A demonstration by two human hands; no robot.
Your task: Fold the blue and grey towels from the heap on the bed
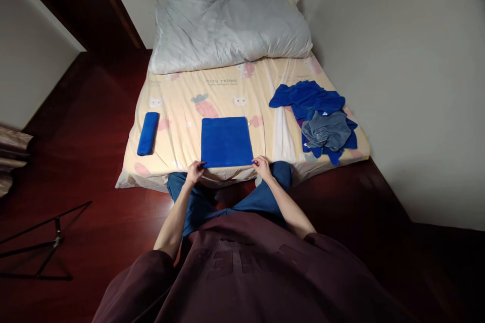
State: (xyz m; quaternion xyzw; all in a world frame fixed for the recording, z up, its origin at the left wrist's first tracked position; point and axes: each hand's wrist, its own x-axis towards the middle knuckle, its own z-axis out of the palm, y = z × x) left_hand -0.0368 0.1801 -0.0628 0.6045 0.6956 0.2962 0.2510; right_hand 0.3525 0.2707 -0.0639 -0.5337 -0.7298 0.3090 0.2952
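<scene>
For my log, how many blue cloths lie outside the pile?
2: a narrow bundle on the left of the bed, a flat square cloth between left hand and right hand.

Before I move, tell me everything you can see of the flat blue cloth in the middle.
The flat blue cloth is plain, roughly square and looks soft and matt. It lies smooth on the patterned sheet, its near edge at the bed's front edge. The left hand's fingers are at its near left corner, the right hand's at the near right. Layers can't be counted.
</scene>
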